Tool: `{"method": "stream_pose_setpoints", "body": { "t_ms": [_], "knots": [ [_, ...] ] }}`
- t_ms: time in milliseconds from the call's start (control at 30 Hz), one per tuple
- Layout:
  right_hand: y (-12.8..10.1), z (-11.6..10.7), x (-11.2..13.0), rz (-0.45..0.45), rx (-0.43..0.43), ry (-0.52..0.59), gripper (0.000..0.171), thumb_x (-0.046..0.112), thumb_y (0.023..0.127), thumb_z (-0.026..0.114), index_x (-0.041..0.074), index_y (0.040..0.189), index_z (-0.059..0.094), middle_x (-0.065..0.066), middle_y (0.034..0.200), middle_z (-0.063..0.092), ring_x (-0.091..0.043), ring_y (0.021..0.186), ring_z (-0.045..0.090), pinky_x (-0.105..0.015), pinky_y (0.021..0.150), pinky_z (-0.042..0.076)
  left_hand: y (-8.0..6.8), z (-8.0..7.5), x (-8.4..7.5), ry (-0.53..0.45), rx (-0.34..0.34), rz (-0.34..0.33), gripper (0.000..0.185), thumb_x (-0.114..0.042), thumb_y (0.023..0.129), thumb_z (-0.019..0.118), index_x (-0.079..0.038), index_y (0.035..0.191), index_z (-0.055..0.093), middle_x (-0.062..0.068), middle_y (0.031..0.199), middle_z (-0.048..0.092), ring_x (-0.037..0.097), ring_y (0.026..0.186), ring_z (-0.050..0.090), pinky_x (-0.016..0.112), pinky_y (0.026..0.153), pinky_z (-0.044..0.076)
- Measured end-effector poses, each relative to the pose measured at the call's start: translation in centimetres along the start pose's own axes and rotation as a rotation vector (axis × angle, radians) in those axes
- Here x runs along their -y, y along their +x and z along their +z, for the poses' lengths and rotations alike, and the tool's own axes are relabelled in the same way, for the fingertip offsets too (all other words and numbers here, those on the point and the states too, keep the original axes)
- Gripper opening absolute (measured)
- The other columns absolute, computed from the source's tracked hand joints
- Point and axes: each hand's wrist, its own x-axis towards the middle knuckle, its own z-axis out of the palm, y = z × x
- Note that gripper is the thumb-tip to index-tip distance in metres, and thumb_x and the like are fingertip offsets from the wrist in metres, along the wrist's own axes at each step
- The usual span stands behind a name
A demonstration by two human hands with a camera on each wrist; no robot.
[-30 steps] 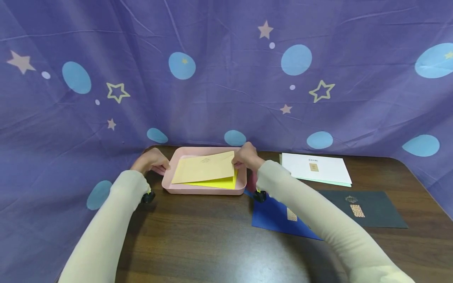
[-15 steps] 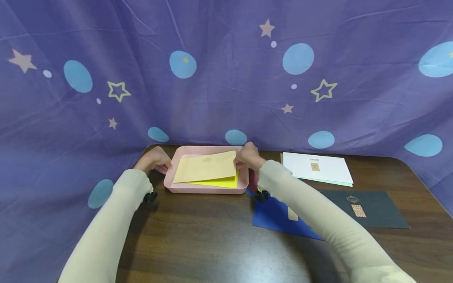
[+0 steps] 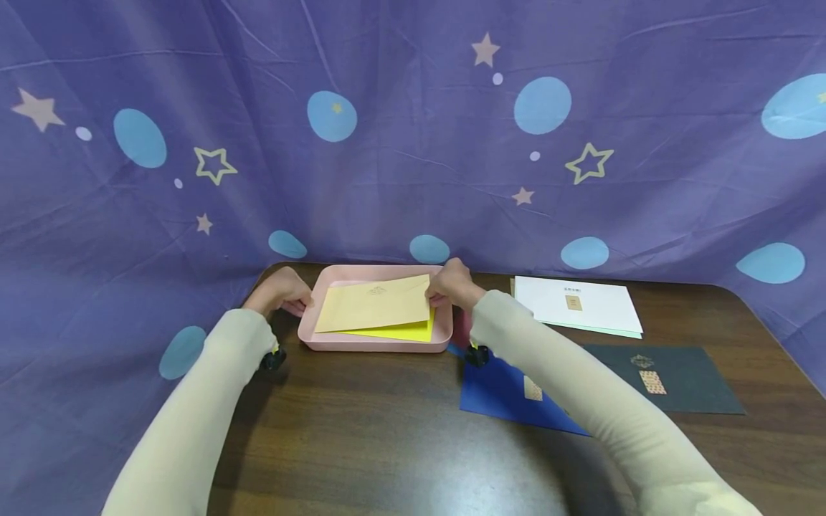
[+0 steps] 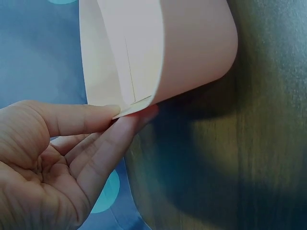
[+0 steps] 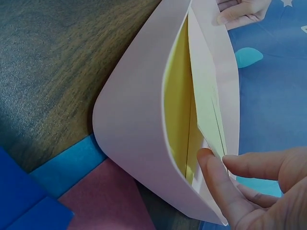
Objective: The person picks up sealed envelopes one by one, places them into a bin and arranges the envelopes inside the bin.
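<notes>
A pink tray [image 3: 374,347] stands at the back of the table. In it lie a cream envelope [image 3: 371,304] and, under that, a bright yellow envelope [image 3: 416,332]. My left hand [image 3: 282,290] pinches the tray's left rim between thumb and fingers, as the left wrist view shows close up on the tray wall [image 4: 201,43]. At the other end, my right hand [image 3: 454,284] pinches the cream envelope's right edge. In the right wrist view this cream envelope [image 5: 206,91] is tilted, its held end raised above the yellow one [image 5: 177,105].
Right of the tray, a blue envelope [image 3: 497,398] lies partly under my right sleeve, by a dark red one [image 3: 461,330]. Farther right are a dark green envelope [image 3: 684,380] and a white envelope [image 3: 600,308] stacked on others. A purple curtain [image 3: 387,193] hangs behind the table.
</notes>
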Motion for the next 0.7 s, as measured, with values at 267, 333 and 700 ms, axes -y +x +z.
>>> {"method": "stream_pose_setpoints", "body": {
  "t_ms": [267,333,700],
  "knots": [
    [-0.09,-0.31,-0.05,0.000,0.012,0.017,0.031,-0.017,0.074,0.074,-0.017,0.105,0.066,-0.021,0.081,0.070,-0.032,0.071,0.075,-0.042,0.077,0.068,-0.20,0.17,-0.50,0.006,-0.007,0.003,0.015,0.013,0.079,0.064,0.000,0.075,0.057,0.005,0.063,0.059,0.011,0.053,0.063,0.024,0.057,0.064],
    [-0.16,-0.38,-0.02,0.000,0.022,0.027,0.030,-0.017,0.076,0.072,-0.018,0.106,0.065,-0.020,0.078,0.069,-0.034,0.076,0.076,-0.042,0.078,0.067,-0.40,0.16,-0.69,0.005,-0.010,0.008,0.015,0.014,0.079,0.063,0.001,0.074,0.057,0.005,0.063,0.059,0.011,0.053,0.063,0.024,0.057,0.064],
    [-0.60,-0.62,-0.12,0.007,0.099,0.019,0.027,-0.013,0.083,0.069,-0.019,0.108,0.065,-0.017,0.070,0.068,-0.038,0.086,0.076,-0.045,0.083,0.066,0.15,-0.03,-0.35,0.030,-0.004,-0.012,0.015,0.012,0.077,0.065,0.000,0.072,0.058,0.005,0.067,0.059,0.012,0.057,0.065,0.028,0.064,0.066]
  ]
}}
